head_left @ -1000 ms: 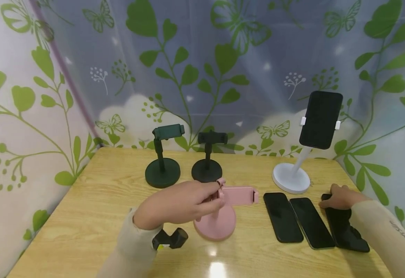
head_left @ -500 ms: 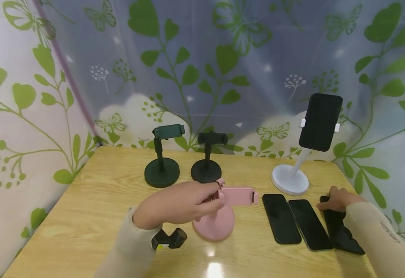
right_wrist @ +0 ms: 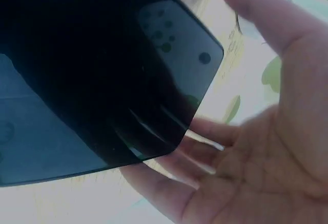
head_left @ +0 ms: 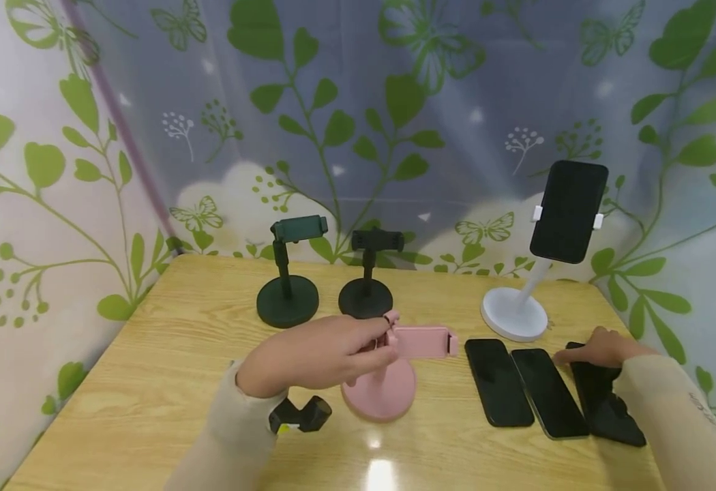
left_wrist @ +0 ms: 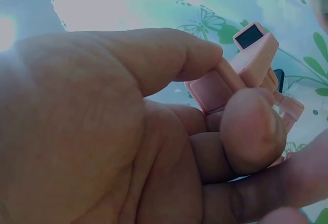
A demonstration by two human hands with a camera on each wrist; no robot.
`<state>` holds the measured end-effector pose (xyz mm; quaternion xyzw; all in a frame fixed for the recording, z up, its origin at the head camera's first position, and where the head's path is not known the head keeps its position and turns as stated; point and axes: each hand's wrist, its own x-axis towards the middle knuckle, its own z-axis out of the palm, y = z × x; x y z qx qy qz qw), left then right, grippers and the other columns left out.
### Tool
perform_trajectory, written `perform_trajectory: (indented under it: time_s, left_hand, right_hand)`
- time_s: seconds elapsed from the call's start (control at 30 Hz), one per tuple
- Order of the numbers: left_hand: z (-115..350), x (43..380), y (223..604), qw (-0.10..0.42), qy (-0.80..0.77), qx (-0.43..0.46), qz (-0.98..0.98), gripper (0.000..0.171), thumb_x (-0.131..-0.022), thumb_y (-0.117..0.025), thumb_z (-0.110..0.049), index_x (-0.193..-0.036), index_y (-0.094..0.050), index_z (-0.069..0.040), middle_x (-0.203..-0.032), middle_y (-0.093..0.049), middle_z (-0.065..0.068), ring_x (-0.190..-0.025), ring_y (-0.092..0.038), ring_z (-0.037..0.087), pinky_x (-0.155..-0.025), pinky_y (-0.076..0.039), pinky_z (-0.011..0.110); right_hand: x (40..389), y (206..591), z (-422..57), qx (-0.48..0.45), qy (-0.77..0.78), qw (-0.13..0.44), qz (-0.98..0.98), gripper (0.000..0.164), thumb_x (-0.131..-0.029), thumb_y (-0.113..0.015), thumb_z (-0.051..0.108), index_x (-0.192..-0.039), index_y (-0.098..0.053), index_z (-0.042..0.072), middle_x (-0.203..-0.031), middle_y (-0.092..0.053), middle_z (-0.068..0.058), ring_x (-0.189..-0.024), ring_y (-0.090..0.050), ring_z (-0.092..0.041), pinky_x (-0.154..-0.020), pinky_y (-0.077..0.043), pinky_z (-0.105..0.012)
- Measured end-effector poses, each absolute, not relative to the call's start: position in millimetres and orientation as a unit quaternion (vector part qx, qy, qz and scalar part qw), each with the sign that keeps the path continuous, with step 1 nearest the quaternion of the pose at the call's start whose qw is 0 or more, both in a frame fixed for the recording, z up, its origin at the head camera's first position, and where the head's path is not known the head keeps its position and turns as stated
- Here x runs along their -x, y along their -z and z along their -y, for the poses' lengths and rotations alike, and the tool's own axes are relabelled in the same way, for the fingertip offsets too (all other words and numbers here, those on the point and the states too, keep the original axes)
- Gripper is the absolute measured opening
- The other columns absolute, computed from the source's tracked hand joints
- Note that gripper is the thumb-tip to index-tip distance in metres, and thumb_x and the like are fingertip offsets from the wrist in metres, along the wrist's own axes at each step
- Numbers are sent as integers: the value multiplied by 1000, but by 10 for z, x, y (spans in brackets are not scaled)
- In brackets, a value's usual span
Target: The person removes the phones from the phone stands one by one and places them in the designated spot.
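My left hand [head_left: 321, 354] pinches the clamp end of a pink phone stand [head_left: 381, 395] between thumb and fingers. The stand rests upright on its round base, its cradle pointing right. In the left wrist view, the fingers hide part of the pink clamp [left_wrist: 259, 62]. At the far right, my right hand [head_left: 606, 349] lies over the upper end of a black smartphone [head_left: 600, 402] on the table. In the right wrist view, the fingers lie along the edge of that phone [right_wrist: 92, 106], while the thumb is spread away from it.
Two more black smartphones [head_left: 498, 382] [head_left: 549, 394] lie left of the right hand. Behind stand a dark green phone stand [head_left: 287, 301], a black one [head_left: 365, 299] and a white one [head_left: 513, 314] bearing an upright phone [head_left: 569, 211]. A patterned curtain [head_left: 358, 136] borders the wooden table [head_left: 168, 341].
The right thumb has spread a little to the left, away from the phone's edge. My left hand keeps its hold on the pink phone stand. The head view shifts slightly.
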<state>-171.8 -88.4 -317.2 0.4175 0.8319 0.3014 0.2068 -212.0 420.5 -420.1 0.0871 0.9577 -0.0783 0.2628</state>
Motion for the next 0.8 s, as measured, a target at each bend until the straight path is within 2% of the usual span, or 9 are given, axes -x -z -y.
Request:
perform_trajectory:
  time_s: [0.17,0.27,0.43,0.5,0.67,0.8]
  left_hand:
    - [889,1716,3169,212,-303,-417,-830,26,-112,-39,-43,-105,-56,-24,-81,-64,-8,-65,-64,8,-66,-51,28]
    - [893,1716,3164,214,-304,-417,-829,26,-112,-40,-44,-107,-56,-23,-83,-63,-8,-66,-64,7,-67,-51,28]
    - [898,1718,3153,217,-307,-418,-827,26,-112,-40,-44,-110,-55,-23,-83,-62,-7,-66,-64,7,-68,-51,28]
    - [900,1723,3148,216,-305,-418,-828,25,-112,-40,-44,-110,-55,-24,-83,-63,-7,-66,-64,7,-68,-52,28]
    - [924,1731,3154,219,-303,-408,-833,23,-112,-41,-45,-112,-55,-26,-87,-65,-8,-68,-67,10,-68,-51,28]
    - [932,1735,3173,223,-306,-407,-831,23,-112,-41,-44,-113,-55,-26,-87,-65,-7,-67,-66,9,-68,-51,28]
  right_hand:
    - [2158,4183,-4140,-244,90,307,-915,117,-88,-62,70,-140,-28,-30,-139,-35,-49,-123,-50,-54,-105,-45,-55]
    - [2202,4207,-4142,-288,92,314,-900,126,-84,-65,75,-144,-24,-28,-144,-31,-48,-125,-48,-52,-108,-43,-55]
    - [2230,4251,-4211,-269,79,316,-906,129,-81,-65,80,-143,-29,-27,-143,-34,-48,-122,-51,-51,-106,-45,-55]
    - [2217,4245,-4216,-229,68,323,-916,122,-85,-61,78,-141,-33,-27,-141,-36,-48,-123,-50,-53,-105,-45,-57]
    - [2212,4133,-4093,-96,46,309,-945,107,-90,-56,76,-131,-51,-23,-133,-49,-47,-120,-54,-58,-97,-49,-60]
    - [2272,4129,-4046,-100,104,315,-938,104,-95,-52,69,-133,-43,-28,-132,-47,-48,-117,-56,-55,-94,-52,-56]
